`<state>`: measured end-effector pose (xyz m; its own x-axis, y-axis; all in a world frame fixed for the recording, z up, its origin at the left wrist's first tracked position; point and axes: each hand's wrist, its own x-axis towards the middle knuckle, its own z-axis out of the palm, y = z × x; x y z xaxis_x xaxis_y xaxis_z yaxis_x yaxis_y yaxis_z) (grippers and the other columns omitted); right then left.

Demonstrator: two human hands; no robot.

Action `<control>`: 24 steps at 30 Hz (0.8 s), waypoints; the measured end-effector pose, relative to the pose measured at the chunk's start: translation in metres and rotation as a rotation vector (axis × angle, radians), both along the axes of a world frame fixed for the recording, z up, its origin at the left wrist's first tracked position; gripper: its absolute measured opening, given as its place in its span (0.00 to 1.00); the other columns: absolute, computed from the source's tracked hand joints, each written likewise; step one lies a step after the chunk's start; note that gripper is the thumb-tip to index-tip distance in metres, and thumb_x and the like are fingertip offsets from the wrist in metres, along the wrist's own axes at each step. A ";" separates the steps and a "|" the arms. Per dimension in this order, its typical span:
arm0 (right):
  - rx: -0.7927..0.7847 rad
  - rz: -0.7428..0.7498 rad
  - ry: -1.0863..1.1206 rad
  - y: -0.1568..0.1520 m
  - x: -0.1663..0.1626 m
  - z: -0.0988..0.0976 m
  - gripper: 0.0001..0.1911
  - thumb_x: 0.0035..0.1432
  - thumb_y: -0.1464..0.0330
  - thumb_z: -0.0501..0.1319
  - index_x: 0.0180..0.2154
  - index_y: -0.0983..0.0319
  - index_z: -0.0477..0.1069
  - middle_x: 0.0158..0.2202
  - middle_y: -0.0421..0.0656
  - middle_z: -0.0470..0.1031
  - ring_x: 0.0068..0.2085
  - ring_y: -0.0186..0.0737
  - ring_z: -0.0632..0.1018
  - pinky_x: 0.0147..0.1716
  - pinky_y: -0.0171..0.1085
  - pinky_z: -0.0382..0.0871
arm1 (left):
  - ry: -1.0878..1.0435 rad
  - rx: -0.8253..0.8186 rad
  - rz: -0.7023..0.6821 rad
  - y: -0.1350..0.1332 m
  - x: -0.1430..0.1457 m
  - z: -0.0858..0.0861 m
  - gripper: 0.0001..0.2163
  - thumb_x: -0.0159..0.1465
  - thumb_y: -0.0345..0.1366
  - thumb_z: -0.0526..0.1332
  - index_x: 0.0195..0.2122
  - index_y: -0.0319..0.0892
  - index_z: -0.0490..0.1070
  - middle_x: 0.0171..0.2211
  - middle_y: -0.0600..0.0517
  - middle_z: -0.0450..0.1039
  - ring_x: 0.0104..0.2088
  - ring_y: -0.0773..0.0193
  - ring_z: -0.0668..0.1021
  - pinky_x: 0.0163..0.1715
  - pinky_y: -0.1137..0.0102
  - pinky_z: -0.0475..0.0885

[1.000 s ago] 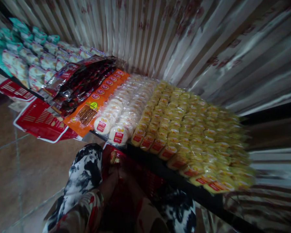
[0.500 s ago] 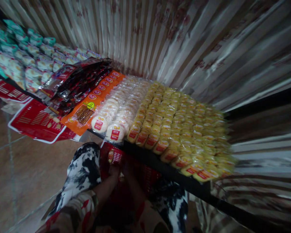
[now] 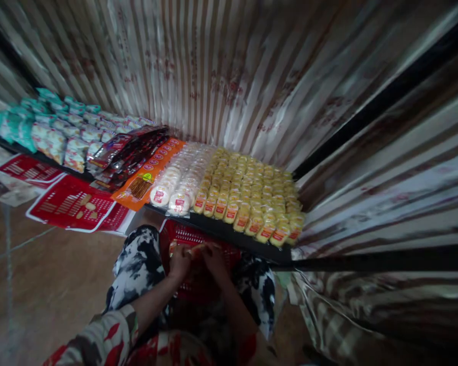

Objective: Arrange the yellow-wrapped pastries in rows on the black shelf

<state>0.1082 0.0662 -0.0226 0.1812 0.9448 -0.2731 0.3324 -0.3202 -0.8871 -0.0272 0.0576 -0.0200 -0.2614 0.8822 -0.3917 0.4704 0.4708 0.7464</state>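
At 6 o'clock, between patterned trouser knees (image 3: pixel 137 262): red basket (image 3: pixel 189 235), just nearside of black shelf (image 3: pixel 213 230). Small packet (image 3: pixel 196 250) over the basket, between left hand (image 3: pixel 180 262) on the basket's 9 o'clock side and right hand (image 3: pixel 214 257) on its 3 o'clock side. Both hands curled at the packet, slightly apart from each other; too dim to tell whether either is clamped on it.

Change vs 0.5 s ago: hands more spread, more basket wall showing, shelf farther off in view. Judgement: handling is now 2-sided and centred at the basket. Shelf yellow packets (image 3: pixel 236 190) at 12 o'clock of hands, white cakes (image 3: pixel 170 183) at 11; neither touched.
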 end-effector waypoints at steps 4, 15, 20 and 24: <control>0.021 -0.100 0.203 -0.016 0.005 0.015 0.16 0.43 0.57 0.60 0.32 0.60 0.72 0.30 0.42 0.76 0.33 0.41 0.76 0.36 0.40 0.69 | -0.067 0.120 0.001 -0.005 0.003 0.032 0.16 0.53 0.25 0.54 0.44 0.39 0.68 0.41 0.49 0.71 0.40 0.65 0.74 0.43 0.71 0.68; 0.061 -0.341 0.597 -0.058 0.013 0.044 0.27 0.29 0.51 0.67 0.29 0.62 0.67 0.21 0.37 0.72 0.21 0.34 0.73 0.22 0.34 0.68 | -0.119 0.176 -0.092 -0.028 0.013 0.076 0.15 0.55 0.25 0.53 0.42 0.41 0.69 0.32 0.53 0.75 0.33 0.66 0.76 0.35 0.74 0.69; 0.105 -0.426 0.640 -0.062 0.020 0.054 0.26 0.31 0.51 0.67 0.31 0.61 0.67 0.25 0.39 0.74 0.25 0.36 0.76 0.25 0.35 0.71 | 0.028 0.219 -0.206 -0.022 0.019 0.106 0.14 0.58 0.32 0.57 0.46 0.44 0.66 0.41 0.51 0.75 0.39 0.64 0.76 0.42 0.71 0.67; 0.144 -0.538 0.647 -0.064 0.029 0.057 0.26 0.31 0.52 0.68 0.32 0.61 0.67 0.26 0.40 0.75 0.27 0.38 0.76 0.29 0.38 0.72 | -0.165 0.252 -0.269 -0.012 0.036 0.120 0.13 0.58 0.36 0.56 0.45 0.41 0.66 0.41 0.48 0.74 0.39 0.63 0.76 0.40 0.71 0.69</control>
<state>0.1375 0.0024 0.0346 0.4653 0.8080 -0.3614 -0.4185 -0.1590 -0.8942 0.0086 0.0454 0.1002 0.0405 0.9842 -0.1721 0.4164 0.1399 0.8983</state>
